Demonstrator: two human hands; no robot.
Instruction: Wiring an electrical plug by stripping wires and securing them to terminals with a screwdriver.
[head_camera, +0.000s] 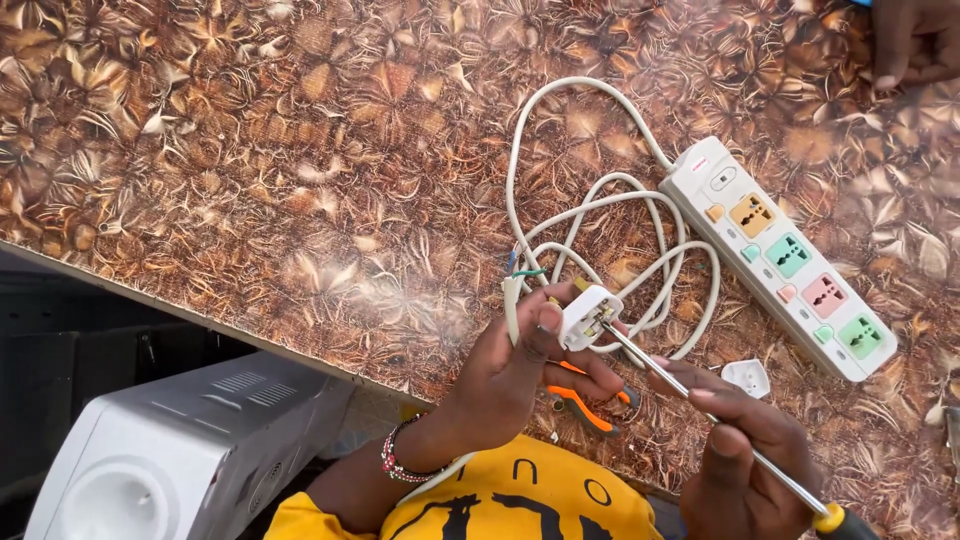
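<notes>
Brown leaf-patterned desk fills most of your view, with a white appliance below its edge at the lower left. Your left hand rises from a beaded bracelet, wrist bent upward, fingers clamped on an open white plug body and the stripped end of the white cable, whose coloured wires stick up. Orange-handled pliers lie on the desk just under that hand. Your right hand comes in from the lower right, fingers closed around a screwdriver, its tip set into the plug. A small white plug cover lies just beside it. The cable loops back to a white power strip with coloured sockets. Another person's hand rests at the top right corner.
</notes>
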